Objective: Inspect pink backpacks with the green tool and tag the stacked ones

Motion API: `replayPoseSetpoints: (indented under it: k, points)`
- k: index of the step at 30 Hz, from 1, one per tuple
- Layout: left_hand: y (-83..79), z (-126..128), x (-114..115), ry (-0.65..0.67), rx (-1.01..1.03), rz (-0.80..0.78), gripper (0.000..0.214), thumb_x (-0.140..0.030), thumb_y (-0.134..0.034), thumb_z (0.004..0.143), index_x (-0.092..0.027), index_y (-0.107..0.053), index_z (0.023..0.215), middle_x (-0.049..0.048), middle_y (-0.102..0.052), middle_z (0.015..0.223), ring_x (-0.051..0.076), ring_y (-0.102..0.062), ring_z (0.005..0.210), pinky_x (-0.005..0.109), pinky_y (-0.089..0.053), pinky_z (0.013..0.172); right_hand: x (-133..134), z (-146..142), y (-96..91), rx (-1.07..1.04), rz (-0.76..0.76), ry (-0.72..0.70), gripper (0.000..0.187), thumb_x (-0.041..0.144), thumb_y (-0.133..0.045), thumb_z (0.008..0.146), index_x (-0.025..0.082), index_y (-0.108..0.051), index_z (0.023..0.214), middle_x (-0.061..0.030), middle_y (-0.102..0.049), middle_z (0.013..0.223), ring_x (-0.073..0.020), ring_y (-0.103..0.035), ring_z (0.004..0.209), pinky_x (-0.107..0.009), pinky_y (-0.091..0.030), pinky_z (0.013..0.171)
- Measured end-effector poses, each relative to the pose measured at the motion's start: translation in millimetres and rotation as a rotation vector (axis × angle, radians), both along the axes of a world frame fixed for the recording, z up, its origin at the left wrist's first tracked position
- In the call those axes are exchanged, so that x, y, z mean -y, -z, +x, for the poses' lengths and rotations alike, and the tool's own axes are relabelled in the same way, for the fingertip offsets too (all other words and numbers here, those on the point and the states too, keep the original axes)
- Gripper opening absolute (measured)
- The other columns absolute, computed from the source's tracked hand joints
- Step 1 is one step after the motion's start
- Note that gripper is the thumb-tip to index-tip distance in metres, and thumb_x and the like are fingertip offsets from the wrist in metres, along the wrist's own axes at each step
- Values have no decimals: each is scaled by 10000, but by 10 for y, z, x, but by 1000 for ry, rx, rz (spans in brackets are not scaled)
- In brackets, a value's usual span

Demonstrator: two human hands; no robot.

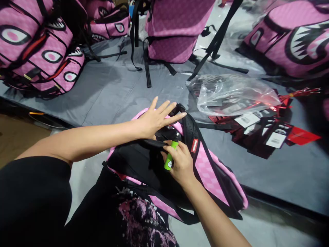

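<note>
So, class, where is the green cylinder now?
In the head view, the green cylinder is just below centre, held in the right hand over the black-and-pink bag.

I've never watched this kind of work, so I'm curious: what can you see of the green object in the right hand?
The green object is a slim, bright green cylinder, perhaps plastic, with a black upper end and a round pale mark near its lower end. The right hand grips it, fingers covering part of its body. It slants, black end pointing away from the person, over the black-and-pink bag.
</note>
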State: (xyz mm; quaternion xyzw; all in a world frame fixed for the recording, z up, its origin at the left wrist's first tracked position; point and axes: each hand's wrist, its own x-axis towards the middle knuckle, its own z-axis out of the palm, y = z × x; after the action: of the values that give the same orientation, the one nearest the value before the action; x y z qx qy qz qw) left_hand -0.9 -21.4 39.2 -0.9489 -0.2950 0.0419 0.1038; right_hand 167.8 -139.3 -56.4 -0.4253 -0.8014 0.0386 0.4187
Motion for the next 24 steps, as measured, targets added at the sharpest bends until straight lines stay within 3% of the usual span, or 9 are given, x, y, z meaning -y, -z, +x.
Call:
replayPoseSetpoints:
  k: [4, 6, 8, 12, 16, 19, 24]
  points:
    - [2, 42, 71, -88, -39, 8, 1198, -388, -836, 651, -205, -83, 1564, 238, -328, 1524, 374, -476, 1238, 522, -380, 996, -48, 74, -117, -39, -31, -58, 441, 364, -624, 905, 199, -526, 1303, -134, -679, 1129, -272, -630, 1028, -426, -561, 852]
    - [4, 31, 93, -85, -5, -3, 1099, -366, -788, 717, -207, -104, 1563, 203, -425, 1460, 331, -526, 1161, 456, -414, 945, -87, 109, -203, -62, -41, -31, 480, 493, -530, 940, 171, -532, 1296, -131, -692, 1058, -259, -664, 946, -392, -569, 804]
    - [15, 5, 120, -86, 39, 13, 1027, -348, -761, 749, -223, -140, 1558, 180, -439, 1452, 333, -492, 1220, 477, -384, 993, -142, 119, -293, -63, -69, 21, 468, 546, -446, 959, 168, -580, 1200, -108, -698, 971, -236, -684, 848, -351, -566, 729]
    - [68, -24, 184, -192, 140, 68, 1007, -329, -762, 742, -242, -171, 1553, 179, -353, 1525, 386, -316, 1390, 600, -233, 1105, -277, 86, -461, -29, -239, 50, 259, 446, -544, 916, 203, -622, 961, -39, -697, 839, -185, -680, 712, -288, -527, 625]
    - [111, 4, 181, -289, 159, 36, 932, -243, -712, 765, -209, -209, 1550, 191, -324, 1547, 397, -421, 1286, 562, -365, 997, -387, 127, -593, 24, -432, -138, 173, 362, -614, 882, 213, -637, 969, -18, -717, 885, -167, -689, 743, -272, -529, 667]
    - [107, 14, 132, -271, 139, 6, 889, -195, -666, 778, -200, -223, 1548, 183, -340, 1542, 374, -492, 1181, 533, -398, 944, -428, 195, -651, 90, -471, -223, 176, 317, -605, 891, 219, -659, 1027, -33, -729, 971, -189, -703, 839, -306, -550, 749]
    - [42, -6, 78, -268, 53, -46, 872, -225, -616, 812, -205, -164, 1557, 155, -306, 1561, 343, -462, 1217, 492, -382, 972, -423, 161, -630, 55, -452, -191, 196, 280, -595, 905, 217, -673, 1074, -49, -733, 1043, -204, -709, 917, -336, -565, 833]
